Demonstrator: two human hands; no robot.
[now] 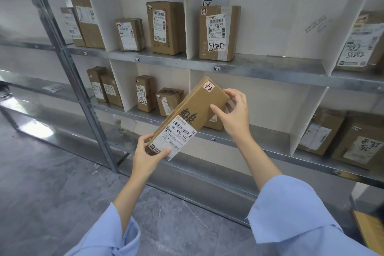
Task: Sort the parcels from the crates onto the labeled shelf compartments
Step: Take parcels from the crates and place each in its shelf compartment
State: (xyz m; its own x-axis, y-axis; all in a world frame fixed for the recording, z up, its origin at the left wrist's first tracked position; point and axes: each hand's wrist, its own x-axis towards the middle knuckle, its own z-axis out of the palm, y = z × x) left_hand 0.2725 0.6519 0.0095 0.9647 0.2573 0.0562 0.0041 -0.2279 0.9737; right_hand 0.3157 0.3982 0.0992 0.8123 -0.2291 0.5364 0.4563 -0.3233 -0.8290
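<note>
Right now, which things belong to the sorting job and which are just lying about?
In the job:
- held parcel marked 1-3
- left hand, right hand
- shelf tag 1-3
- parcel already in that compartment

Lying about:
- loose paper label on the far-left shelf

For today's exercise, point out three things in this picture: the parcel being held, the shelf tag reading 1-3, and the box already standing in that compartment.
Held parcel [190, 114], head view: middle of its brown top face.
Shelf tag 1-3 [217, 68], head view: centre of the small label on the shelf edge.
Standing box [218, 32], head view: its white shipping label.
</note>
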